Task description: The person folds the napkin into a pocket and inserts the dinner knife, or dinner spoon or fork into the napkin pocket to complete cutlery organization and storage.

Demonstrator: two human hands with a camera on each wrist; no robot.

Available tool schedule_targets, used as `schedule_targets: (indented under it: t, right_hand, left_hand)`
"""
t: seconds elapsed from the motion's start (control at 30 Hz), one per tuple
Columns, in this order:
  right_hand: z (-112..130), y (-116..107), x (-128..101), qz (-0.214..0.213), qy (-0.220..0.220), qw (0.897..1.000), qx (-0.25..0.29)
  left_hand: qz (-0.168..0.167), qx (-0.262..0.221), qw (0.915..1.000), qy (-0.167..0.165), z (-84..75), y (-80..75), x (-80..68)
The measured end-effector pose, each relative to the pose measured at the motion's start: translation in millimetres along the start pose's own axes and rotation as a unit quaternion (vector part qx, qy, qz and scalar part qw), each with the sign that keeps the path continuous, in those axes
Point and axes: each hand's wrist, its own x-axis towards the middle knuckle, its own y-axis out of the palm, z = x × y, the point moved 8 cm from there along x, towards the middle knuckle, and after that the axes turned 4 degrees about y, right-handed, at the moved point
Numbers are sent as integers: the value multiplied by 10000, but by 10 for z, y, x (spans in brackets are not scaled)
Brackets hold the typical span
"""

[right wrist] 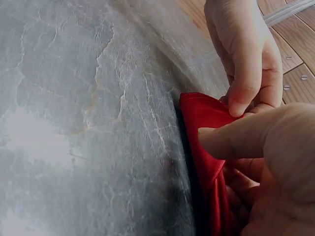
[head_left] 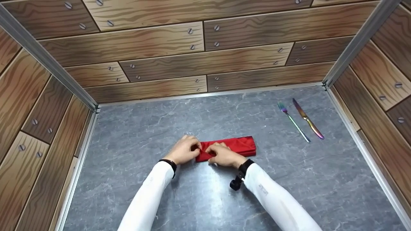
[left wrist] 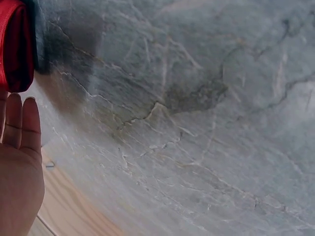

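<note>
A red cloth [head_left: 241, 145], folded into a long flat strip, lies crosswise on the grey marbled table [head_left: 154, 125]. At its left end my left hand [head_left: 184, 150] pinches the edge between thumb and fingers. Close beside it, my right hand [head_left: 226, 156] grips the near side of the strip. The right wrist view shows the right thumb [right wrist: 221, 140] laid over the cloth [right wrist: 204, 120], with the other fingers curled behind a folded corner. In the left wrist view only the end of the cloth [left wrist: 15, 54] shows, above the left fingers [left wrist: 30, 123].
To the right, a rainbow-coloured fork [head_left: 293, 122] and a matching knife [head_left: 307, 118] lie side by side at a slant. Wood-plank-patterned walls [head_left: 205, 41] with metal edging close in the back and both sides of the table.
</note>
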Motion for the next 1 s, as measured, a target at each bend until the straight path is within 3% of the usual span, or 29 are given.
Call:
schedule_targets:
  t: [0.13,0.4,0.7,1.0]
  right_hand:
    - [3,2,11,-53,1,10000,-22]
    - [-35,-1,39,-25,473,9976,498]
    - [53,31,50,-39,685,9976,-101]
    - [47,6,57,-421,568,9975,-54]
  left_hand:
    - [-2,35,10000,36,5,7,3]
    - [-34,-48,10000,5,7,2,4]
    - [-51,-154,9998,84,2,-2,12]
    - [-144,-229,9996,126,2,-8,31]
